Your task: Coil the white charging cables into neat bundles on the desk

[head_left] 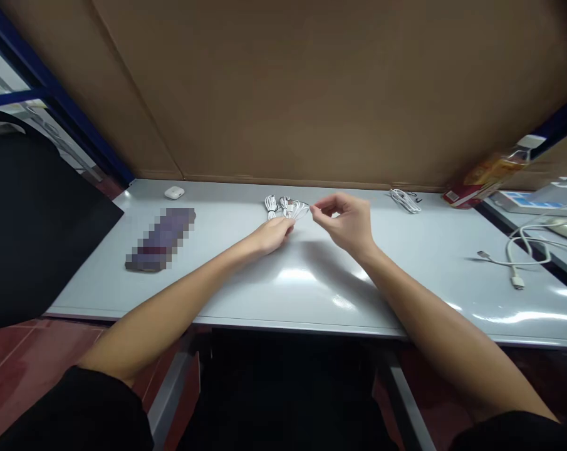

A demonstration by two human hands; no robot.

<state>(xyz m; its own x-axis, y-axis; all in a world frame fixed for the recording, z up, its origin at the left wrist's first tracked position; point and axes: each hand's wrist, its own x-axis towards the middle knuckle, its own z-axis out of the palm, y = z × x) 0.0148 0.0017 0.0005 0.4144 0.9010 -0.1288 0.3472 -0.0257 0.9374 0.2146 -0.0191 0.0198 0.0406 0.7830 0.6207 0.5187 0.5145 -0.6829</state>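
Note:
My left hand (272,235) rests on the pale grey table (311,282) with its fingers curled round a coiled white cable (296,211). My right hand (346,220) hovers just to the right, thumb and forefinger pinched on the free end of that same cable. Two more bundled white cables (276,205) lie side by side just behind the left hand, near the brown back wall.
A white earbud case (174,192) and a blurred dark flat object (162,240) lie at the left. Another coiled white cable (406,200) sits at the back right, beside a tipped plastic bottle (492,170). A loose white charging cable (518,254) sprawls at the right edge.

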